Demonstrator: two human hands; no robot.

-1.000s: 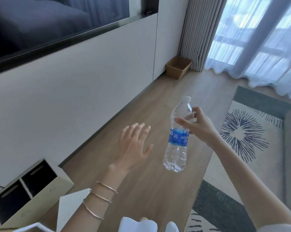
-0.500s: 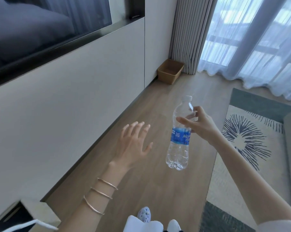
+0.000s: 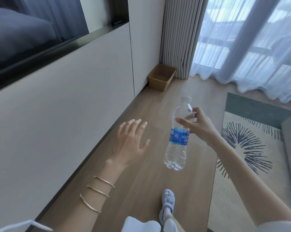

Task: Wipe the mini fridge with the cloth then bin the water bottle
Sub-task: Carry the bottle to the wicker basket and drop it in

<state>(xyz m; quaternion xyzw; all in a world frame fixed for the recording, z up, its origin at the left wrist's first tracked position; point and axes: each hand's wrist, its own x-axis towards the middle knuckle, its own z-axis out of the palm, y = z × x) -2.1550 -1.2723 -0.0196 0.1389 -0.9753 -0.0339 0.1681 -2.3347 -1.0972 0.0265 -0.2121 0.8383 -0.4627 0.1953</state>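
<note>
A clear plastic water bottle (image 3: pixel 178 139) with a blue label and white cap hangs upright in mid-air, gripped near its shoulder by my right hand (image 3: pixel 198 126). My left hand (image 3: pixel 130 144) is stretched forward to the left of the bottle, empty, fingers spread, with three thin bangles on the forearm. A brown open bin (image 3: pixel 161 77) stands on the floor in the far corner, by the wall and the curtain, well beyond the bottle. The mini fridge and the cloth are out of view.
A long white wall panel (image 3: pixel 66 106) runs along my left, with a dark screen (image 3: pixel 32 30) above it. A patterned rug (image 3: pixel 251 148) covers the floor on the right. Sheer curtains (image 3: pixel 250 47) hang at the far window. My slippered foot (image 3: pixel 168 203) is on the wood floor.
The view has moved forward along the wall. The cabinet at lower left has dropped out of sight and the bin looks nearer. Both hands keep their poses, the bottle still held.
</note>
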